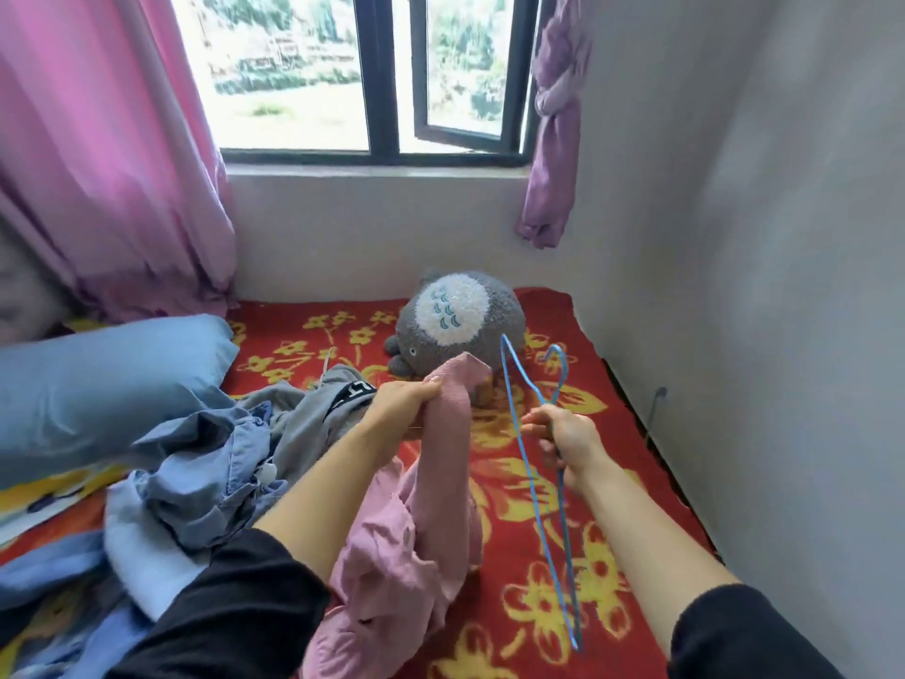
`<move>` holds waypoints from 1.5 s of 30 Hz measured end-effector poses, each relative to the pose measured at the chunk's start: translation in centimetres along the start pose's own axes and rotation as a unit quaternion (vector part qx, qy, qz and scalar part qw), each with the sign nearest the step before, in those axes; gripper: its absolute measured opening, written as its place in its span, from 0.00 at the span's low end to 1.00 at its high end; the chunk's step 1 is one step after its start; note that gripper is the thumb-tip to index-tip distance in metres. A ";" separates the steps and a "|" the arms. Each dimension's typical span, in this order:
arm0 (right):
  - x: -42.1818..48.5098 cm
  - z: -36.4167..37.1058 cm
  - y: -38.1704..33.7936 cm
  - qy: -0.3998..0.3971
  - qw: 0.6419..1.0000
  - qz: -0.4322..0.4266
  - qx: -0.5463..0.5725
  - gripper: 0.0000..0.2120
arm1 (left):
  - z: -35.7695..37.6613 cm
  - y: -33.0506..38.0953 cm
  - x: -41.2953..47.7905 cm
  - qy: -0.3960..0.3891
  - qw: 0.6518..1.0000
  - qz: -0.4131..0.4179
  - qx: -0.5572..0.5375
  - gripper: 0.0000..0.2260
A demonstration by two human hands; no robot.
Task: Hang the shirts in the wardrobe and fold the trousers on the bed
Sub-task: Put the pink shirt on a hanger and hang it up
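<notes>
Pink shirt (416, 507) hangs from our left hand (401, 409), fingers clenched on its top end, held above the bed (636, 482) so it drapes free; our right hand (568, 441) grips the blue hanger (512, 389) near its hook, probably ready to slip it in.

Black band (353, 392): a strip of black fabric on the crumpled grey garment (313, 419) lying on the bed (563, 482); the only surface in view that carries lettering.
Lettering (361, 386): white block capitals on the black band, tilted; two strokes resembling "L" and "T" show, the rest is lost in the folds, so no whole word can be read.
Plush toy (460, 330): rows of small blue curved marks on its white patch (450, 308); ornament only, forming neither letters nor numbers.
</notes>
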State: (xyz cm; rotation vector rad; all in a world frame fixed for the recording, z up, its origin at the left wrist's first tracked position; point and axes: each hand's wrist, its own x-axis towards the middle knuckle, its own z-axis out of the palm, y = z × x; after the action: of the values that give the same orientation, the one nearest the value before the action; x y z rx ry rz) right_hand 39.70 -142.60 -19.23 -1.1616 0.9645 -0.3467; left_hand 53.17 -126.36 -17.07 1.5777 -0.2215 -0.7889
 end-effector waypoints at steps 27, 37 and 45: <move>-3.0 1.5 -14.9 0.177 0.927 -0.316 -0.102 0.07 | -4.1 15.9 -5.6 0.298 0.915 0.270 -0.022 0.25; -2.5 0.1 -17.2 0.226 0.907 -0.353 -0.036 0.03 | -6.1 13.0 -3.6 0.167 0.915 0.351 0.108 0.10; -0.4 -3.1 -15.0 0.224 0.908 -0.319 -0.151 0.08 | -8.6 9.9 -1.5 0.243 0.884 0.337 0.214 0.16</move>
State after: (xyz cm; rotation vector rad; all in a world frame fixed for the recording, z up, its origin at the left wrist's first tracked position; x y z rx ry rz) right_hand 40.50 -150.22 -5.99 -1.7221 1.0321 -1.0572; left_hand 60.17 -120.51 -7.60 1.8830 -0.5642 0.2267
